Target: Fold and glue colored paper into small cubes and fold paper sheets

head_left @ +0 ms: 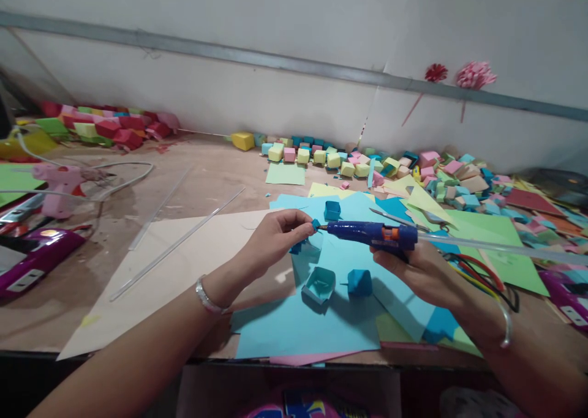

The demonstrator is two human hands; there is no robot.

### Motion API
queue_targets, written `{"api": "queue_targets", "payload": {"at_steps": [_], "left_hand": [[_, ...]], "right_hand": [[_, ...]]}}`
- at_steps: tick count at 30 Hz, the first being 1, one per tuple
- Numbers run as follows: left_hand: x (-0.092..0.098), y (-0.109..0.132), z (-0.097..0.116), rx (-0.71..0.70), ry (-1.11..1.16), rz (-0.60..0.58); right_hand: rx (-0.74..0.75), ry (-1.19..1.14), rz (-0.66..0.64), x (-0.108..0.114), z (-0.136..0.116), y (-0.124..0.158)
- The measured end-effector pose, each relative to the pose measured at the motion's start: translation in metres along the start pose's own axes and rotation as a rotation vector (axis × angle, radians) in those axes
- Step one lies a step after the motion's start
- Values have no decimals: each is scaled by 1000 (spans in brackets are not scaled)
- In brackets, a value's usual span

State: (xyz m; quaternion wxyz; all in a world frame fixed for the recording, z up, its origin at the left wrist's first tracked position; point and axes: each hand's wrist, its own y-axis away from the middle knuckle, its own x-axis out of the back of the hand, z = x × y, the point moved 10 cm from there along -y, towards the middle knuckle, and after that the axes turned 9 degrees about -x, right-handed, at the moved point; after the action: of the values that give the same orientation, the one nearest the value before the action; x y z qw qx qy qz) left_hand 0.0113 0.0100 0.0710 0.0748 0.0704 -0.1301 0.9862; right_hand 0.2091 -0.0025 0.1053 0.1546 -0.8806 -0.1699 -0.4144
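My left hand [282, 237] pinches a small blue folded paper piece [315, 224] over the light blue sheets. In my right hand [416, 271] is a dark blue glue gun [372, 234], its nozzle pointing left and at or very near the paper piece. A clear glue stick [482, 246] runs out of the gun's back end. Below the hands sit an open light blue paper box [318, 285] and a darker blue paper box [359, 283]. Another small open blue box [332, 210] stands just beyond the nozzle. Light blue paper sheets [294, 332] lie beneath them.
Many coloured paper boxes [303, 156] line the wall. A pink glue gun [59, 185] with its cord lies left, near a purple tool [41, 262]. Clear glue sticks [179, 243] rest on beige paper [184, 277]. Scissors [399, 217] and green sheets [500, 240] are at right.
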Motion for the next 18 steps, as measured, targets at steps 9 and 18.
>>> {"api": "queue_targets", "payload": {"at_steps": [9,18], "left_hand": [[0,0,-1,-13,-28,0],[-2,0,-2,-15,-1,-15]], "right_hand": [[0,39,26,0,0,2],[6,37,15,0,2,3]]}}
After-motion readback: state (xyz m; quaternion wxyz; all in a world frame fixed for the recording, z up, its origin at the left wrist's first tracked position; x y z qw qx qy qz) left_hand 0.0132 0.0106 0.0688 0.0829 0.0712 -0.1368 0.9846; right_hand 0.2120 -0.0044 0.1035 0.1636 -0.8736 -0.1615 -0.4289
